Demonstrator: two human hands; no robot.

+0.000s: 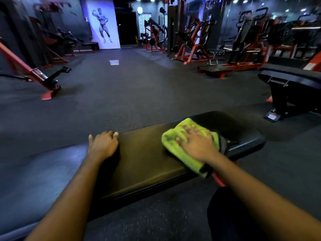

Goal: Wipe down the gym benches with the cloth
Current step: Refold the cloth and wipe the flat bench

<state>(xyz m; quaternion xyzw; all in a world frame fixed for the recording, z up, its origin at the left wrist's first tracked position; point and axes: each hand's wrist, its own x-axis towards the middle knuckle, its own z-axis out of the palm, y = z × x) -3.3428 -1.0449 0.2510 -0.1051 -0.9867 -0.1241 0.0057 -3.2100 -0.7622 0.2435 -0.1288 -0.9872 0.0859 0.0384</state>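
Note:
A black padded gym bench [149,160] runs across the lower middle of the view, from bottom left to a rounded end at the right. A crumpled lime-green cloth [175,136] lies on the pad near that end. My right hand [196,143] presses flat on the cloth with straight, spread fingers. My left hand [103,144] rests on the far edge of the pad to the left, fingers bent over the rim and holding nothing. A red part of the bench frame [219,180] shows under my right forearm.
A second black bench [291,80] stands at the right. A red and black machine [34,75] leans at the left. More red machines [194,42] line the back right wall. Dark rubber floor [130,87] stretches ahead, with a small pale object [114,62] on it.

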